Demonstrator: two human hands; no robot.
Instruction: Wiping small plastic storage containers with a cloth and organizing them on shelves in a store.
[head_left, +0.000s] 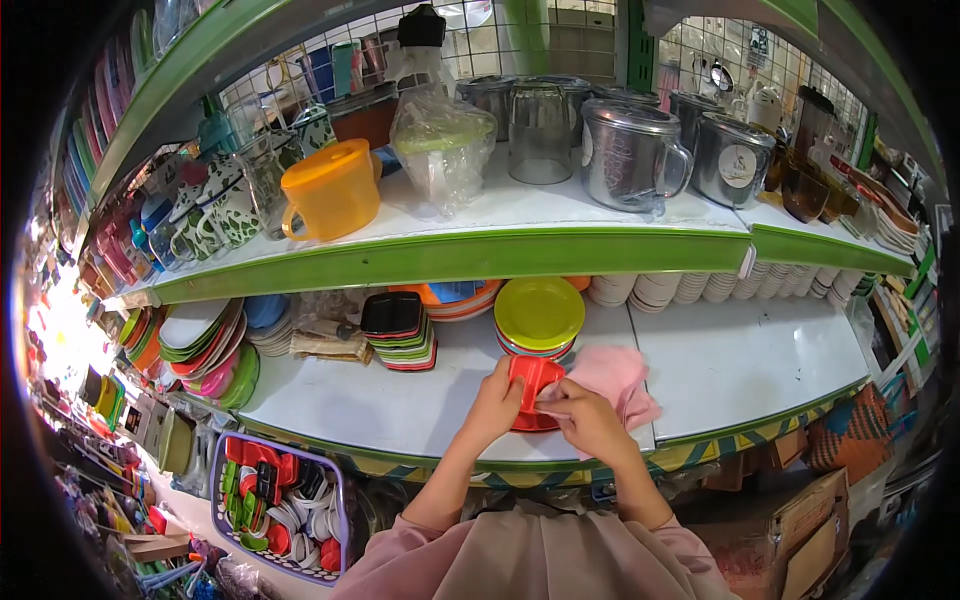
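Note:
My left hand (496, 401) grips a small red plastic dish (535, 375) by its left side, just above the white lower shelf. My right hand (592, 416) pinches part of a pink cloth (611, 379) and presses it against the dish's right side. The rest of the cloth spreads out to the right beyond my fingers. Under the held dish, another red dish (534, 423) shows only in part. Right behind it stands a stack of round plates, a yellow-green plate (538, 311) on top.
Left of my hands stands a stack of square dishes (399, 330), black on top. A purple basket (341, 495) of small coloured dishes sits low at left. The green-edged upper shelf (465, 256) carries an orange jug (334, 191) and steel mugs (634, 161). Bowl stacks (652, 292) line the back right.

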